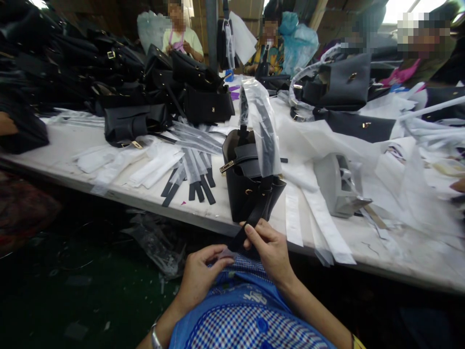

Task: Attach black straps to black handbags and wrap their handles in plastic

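A black handbag (243, 189) stands upright at the near edge of the white table (109, 189). Its black strap (254, 218) hangs down off the edge, partly sleeved in clear plastic wrap (263, 131) that rises above the bag. My right hand (271, 249) pinches the strap's lower end just below the table edge. My left hand (199, 274) is closed on a small bit of clear plastic at the strap's tip, over my blue checked apron.
Black straps in plastic sleeves (192, 169) lie fanned out left of the bag. Piles of black handbags (145, 92) fill the far left. A grey bag (337, 184) and white wrapping sheets lie right. Several people sit across the table. Plastic scraps litter the dark floor.
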Tool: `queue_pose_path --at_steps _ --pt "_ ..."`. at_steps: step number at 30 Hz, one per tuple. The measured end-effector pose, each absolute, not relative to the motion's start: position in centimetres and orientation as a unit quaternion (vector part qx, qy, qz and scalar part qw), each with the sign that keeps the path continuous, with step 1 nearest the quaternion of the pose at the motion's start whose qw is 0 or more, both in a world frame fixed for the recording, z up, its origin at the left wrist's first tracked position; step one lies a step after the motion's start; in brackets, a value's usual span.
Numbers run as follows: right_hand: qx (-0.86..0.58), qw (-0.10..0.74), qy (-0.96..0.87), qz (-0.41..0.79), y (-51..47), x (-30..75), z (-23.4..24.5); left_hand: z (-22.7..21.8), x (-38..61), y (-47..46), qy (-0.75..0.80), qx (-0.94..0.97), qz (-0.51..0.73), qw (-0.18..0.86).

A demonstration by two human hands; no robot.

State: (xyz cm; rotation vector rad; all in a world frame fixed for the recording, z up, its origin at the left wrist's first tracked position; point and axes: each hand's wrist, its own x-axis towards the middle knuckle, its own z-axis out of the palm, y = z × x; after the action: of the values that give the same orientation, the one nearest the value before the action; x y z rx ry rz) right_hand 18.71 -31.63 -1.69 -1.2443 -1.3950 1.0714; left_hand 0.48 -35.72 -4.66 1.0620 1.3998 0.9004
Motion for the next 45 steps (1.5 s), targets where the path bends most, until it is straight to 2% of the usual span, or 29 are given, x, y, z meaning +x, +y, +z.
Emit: queue_pose_path --at_steps 20,31,37,45 --pt "-0.505 0.468 -0.576 0.440 -31.3 19.2 -1.9 -3.9 1.9 -35.0 0.568 0.368 0.391 0.623" --pt "-0.508 0.465 -0.581 0.433 -31.6 19.4 -1.7 -4.4 1.9 -35.2 0.589 0.380 0.402 0.589" --pt "-0.502 0.459 -0.590 0.435 -31.4 19.3 -2.2 -3.7 1.9 -34.9 0.532 0.361 0.400 0.654" --pt "-0.503 0.449 -0.617 0.405 -30.3 20.8 -2.1 -2.1 4.5 -31.7 0.503 0.360 0.476 0.626"
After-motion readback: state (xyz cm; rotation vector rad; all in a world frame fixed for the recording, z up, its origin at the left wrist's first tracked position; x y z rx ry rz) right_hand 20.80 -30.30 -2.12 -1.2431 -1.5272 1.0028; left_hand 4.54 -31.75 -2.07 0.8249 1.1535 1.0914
